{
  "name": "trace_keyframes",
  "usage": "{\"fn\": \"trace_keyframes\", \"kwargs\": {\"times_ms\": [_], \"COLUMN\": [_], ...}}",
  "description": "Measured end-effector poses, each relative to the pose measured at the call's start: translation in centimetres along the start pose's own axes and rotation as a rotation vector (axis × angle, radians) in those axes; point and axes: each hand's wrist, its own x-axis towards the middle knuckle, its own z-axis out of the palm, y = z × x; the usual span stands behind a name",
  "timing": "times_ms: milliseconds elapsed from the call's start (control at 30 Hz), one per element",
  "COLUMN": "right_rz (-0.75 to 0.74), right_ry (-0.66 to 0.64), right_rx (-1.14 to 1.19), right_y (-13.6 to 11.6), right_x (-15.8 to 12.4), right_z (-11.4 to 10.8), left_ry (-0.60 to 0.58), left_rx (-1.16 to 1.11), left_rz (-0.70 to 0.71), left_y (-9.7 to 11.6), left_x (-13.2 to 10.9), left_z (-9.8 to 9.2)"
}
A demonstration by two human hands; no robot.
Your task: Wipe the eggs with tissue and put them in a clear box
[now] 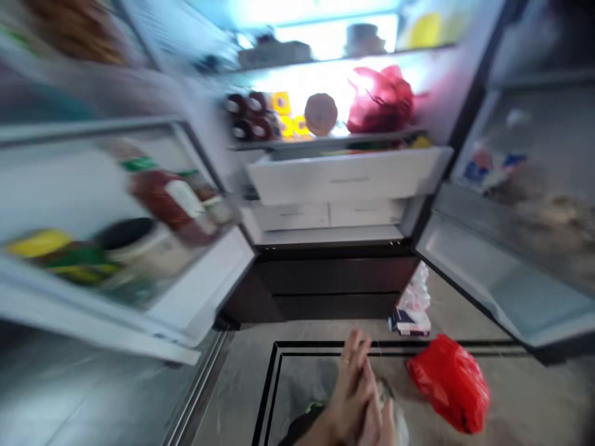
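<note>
My left hand and my right hand are low in the middle of the head view, above the floor. Their palms lie against each other, fingers stretched out and pointing forward. I see nothing between them, though the inner faces are hidden. Just behind the right hand is a pale, see-through thing, mostly covered and too blurred to name. A red plastic bag lies on the floor to the right of the hands. In front stands a fridge with both doors swung wide; its white drawer is pulled out.
A pink-red bag, a round tub and stacked dark and yellow packs fill a lit shelf. The left door holds a red sauce bottle. A small box lies below the right door.
</note>
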Motion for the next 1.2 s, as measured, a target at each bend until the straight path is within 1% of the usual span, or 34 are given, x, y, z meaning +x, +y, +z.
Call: {"fn": "trace_keyframes", "kwargs": {"times_ms": [33,67,100,167,200,233,267,300,367,400,433,467,500,567,633,667,700,733,800,867,933,967,1033,1100,1167,1200], "right_rz": [-0.063,-0.137,-0.22,-0.403,-0.494,-0.586,-0.679,-0.766,-0.895,-0.927,-0.925,-0.886,-0.822,-0.691,-0.62,-0.598,-0.56,-0.482,-0.271,-0.101,0.029,0.094,0.24,0.28,0.267,0.276], "right_ry": [-0.054,-0.11,-0.165,-0.28,-0.335,-0.382,-0.429,-0.478,-0.54,-0.536,-0.531,-0.543,-0.583,-0.726,-0.848,-0.871,-0.888,-0.91,-0.943,-0.945,-0.94,-0.933,-0.887,-0.773,-0.672,-0.617], "right_rx": [0.015,0.002,-0.031,-0.113,-0.131,-0.121,-0.088,-0.041,0.058,0.112,0.166,0.224,0.283,0.381,0.439,0.47,0.505,0.55,0.639,0.676,0.691,0.707,0.775,0.869,0.974,1.056], "right_y": [-2.8,-5.4,-7.8,-11.8,-13.4,-14.9,-16.2,-17.4,-19.7,-20.8,-22.1,-23.4,-24.9,-28.4,-32.3,-34.3,-36.2,-38.1,-41.5,-44.0,-45.9,-46.7,-48.3,-50.2,-52.4,-53.6], "right_x": [0.5,1.0,1.7,3.2,4.0,4.7,5.2,5.4,4.8,4.0,3.1,2.0,1.0,-0.6,-1.7,-2.2,-2.5,-2.8,-3.1,-2.6,-0.9,0.6,4.7,10.3,16.9,20.4], "right_z": [0.9,1.9,2.9,5.5,7.1,9.0,11.2,13.6,19.3,22.4,25.7,29.2,32.8,40.0,46.8,49.9,52.7,55.2,59.8,64.2,69.5,72.6,79.6,87.2,94.7,98.2], "left_ry": [0.107,0.169,0.185,0.164,0.186,0.242,0.333,0.445,0.683,0.788,0.875,0.94,0.983,1.027,1.064,1.083,1.099,1.114,1.152,1.211,1.275,1.303,1.328,1.304,1.214,1.152], "left_rx": [-0.065,-0.178,-0.314,-0.595,-0.687,-0.743,-0.756,-0.741,-0.688,-0.657,-0.632,-0.621,-0.626,-0.667,-0.686,-0.671,-0.643,-0.613,-0.572,-0.56,-0.581,-0.595,-0.606,-0.579,-0.53,-0.507], "left_rz": [-0.025,-0.054,-0.064,0.006,0.082,0.172,0.268,0.36,0.491,0.537,0.574,0.607,0.638,0.695,0.74,0.765,0.79,0.81,0.836,0.844,0.81,0.772,0.669,0.575,0.506,0.484], "left_y": [3.1,6.2,9.1,14.3,16.4,18.0,19.2,19.8,20.1,19.8,19.4,18.9,18.4,17.5,16.9,16.7,16.6,16.5,16.5,16.4,16.3,16.1,15.5,14.8,14.2,14.1], "left_x": [-0.9,-2.1,-3.7,-7.8,-10.1,-12.4,-14.8,-17.0,-21.1,-22.9,-24.5,-26.0,-27.5,-30.1,-32.6,-33.8,-35.0,-36.1,-37.8,-38.9,-39.0,-38.8,-37.8,-36.0,-33.5,-32.1], "left_z": [-1.9,-3.9,-5.9,-10.0,-12.0,-14.0,-15.9,-17.9,-22.1,-24.4,-26.8,-29.4,-32.2,-38.1,-44.3,-47.4,-50.5,-53.5,-59.2,-64.6,-69.4,-71.7,-76.1,-80.7,-86.0,-89.2]}}
